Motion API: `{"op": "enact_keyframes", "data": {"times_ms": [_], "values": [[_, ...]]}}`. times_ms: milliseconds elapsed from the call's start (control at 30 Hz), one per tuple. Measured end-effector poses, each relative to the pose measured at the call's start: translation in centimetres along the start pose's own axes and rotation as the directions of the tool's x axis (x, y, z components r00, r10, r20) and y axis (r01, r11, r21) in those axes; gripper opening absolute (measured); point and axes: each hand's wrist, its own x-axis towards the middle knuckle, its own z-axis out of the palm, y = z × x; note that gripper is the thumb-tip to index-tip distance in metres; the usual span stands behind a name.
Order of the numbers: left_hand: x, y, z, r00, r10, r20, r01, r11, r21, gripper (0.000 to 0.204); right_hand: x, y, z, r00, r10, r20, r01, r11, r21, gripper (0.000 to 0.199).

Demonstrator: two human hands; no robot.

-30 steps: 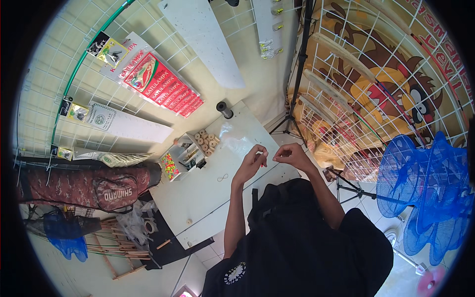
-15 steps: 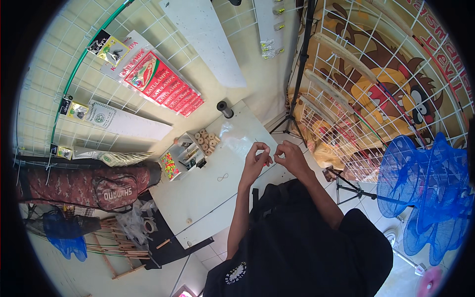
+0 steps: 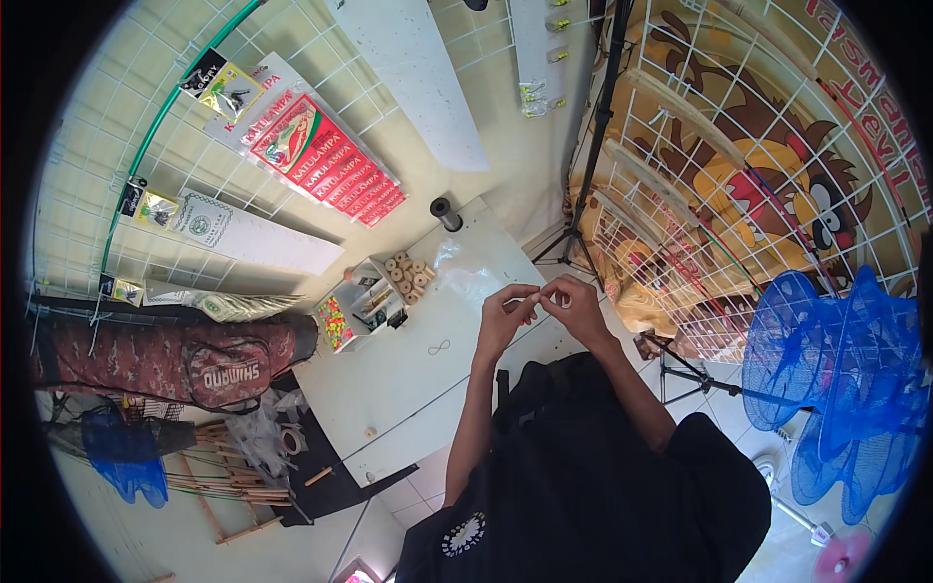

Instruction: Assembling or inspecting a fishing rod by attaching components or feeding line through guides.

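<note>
My left hand [image 3: 504, 316] and my right hand [image 3: 573, 308] meet fingertip to fingertip above the right part of the white table [image 3: 408, 403]. Both hands are closed in a pinch, thumbs against fingers. Whatever they pinch is too small to make out. A clear plastic bag [image 3: 470, 269] lies on the tabletop just beyond my left hand. To the left of that hand, a thin looped cord [image 3: 438, 347] rests flat on the table.
A divided box [image 3: 367, 303] with small bright beads stands at the table's back left, beside several wooden spools [image 3: 410, 276]. A dark cylinder [image 3: 446, 214] stands at the far corner. Blue mesh nets [image 3: 836, 379] hang at right; a camouflage bag [image 3: 175, 360] lies left.
My hands have come together, so the fingertips now touch where a small gap was before. The view has shifted slightly.
</note>
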Motion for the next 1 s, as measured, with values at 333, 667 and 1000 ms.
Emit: {"op": "enact_keyframes", "data": {"times_ms": [333,667,1000], "values": [[0.9,0.4,-0.1,1.000,-0.007,-0.024,0.004,0.991,-0.133,0.027,0.2,0.7,-0.5,1.000,-0.019,-0.009,0.020,0.998,0.063,0.011],[1.5,0.0,-0.4,0.995,-0.085,-0.047,0.079,0.990,-0.118,0.027,0.1,-0.4,-1.2,0.996,-0.047,0.069,0.048,0.999,-0.007,0.010],[1.5,0.4,0.6,0.986,-0.025,-0.166,0.023,1.000,-0.014,0.027,-0.3,0.5,-0.5,0.984,-0.176,0.030,0.179,0.959,-0.219,0.010]]}}
